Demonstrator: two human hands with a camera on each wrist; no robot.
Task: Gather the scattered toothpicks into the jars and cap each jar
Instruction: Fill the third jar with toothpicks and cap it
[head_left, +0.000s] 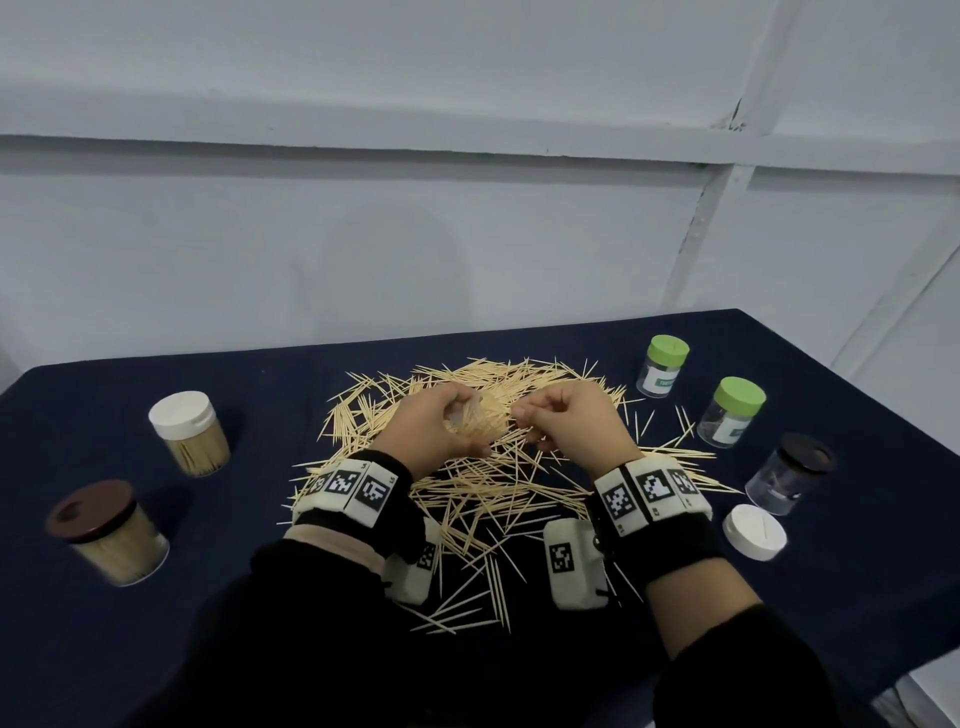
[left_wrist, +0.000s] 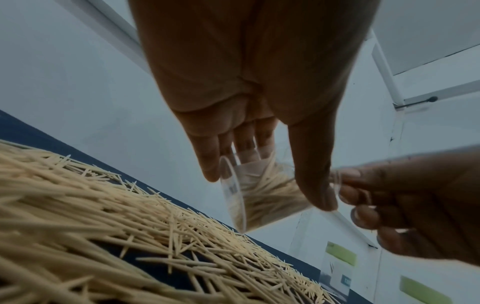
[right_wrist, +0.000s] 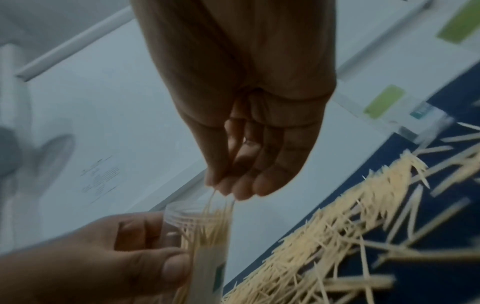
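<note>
Toothpicks (head_left: 483, 467) lie scattered in a loose heap on the dark blue surface (head_left: 260, 649), directly under and around both hands. The left hand (head_left: 441, 431) grips an uncapped clear jar (left_wrist: 262, 197), tilted on its side with its mouth toward the right hand; the jar is partly filled with toothpicks, the thumb lies along one wall and the fingers (left_wrist: 241, 144) wrap the other. The right hand (head_left: 569, 421) has its fingertips (right_wrist: 233, 185) bunched together, pinching a small bundle of toothpicks (right_wrist: 221, 207) whose ends reach into the jar's mouth. Both wrists wear black bands with white blocks bearing square black-and-white codes. To the right of the right hand stand two green-lidded jars (head_left: 662, 366) (head_left: 731, 411), each with a white and teal label whose writing is too small to read, then a black-lidded jar (head_left: 790, 473) with an unreadable label, and nearer the person a loose white cap (head_left: 754, 531) lying flat on the surface. To the left of the left hand stand a white-lidded jar (head_left: 189, 432) and a brown-lidded jar (head_left: 109, 531), both capped and packed with toothpicks. In the right wrist view a teal patch of label shows on the held jar, but its text is blurred.
</note>
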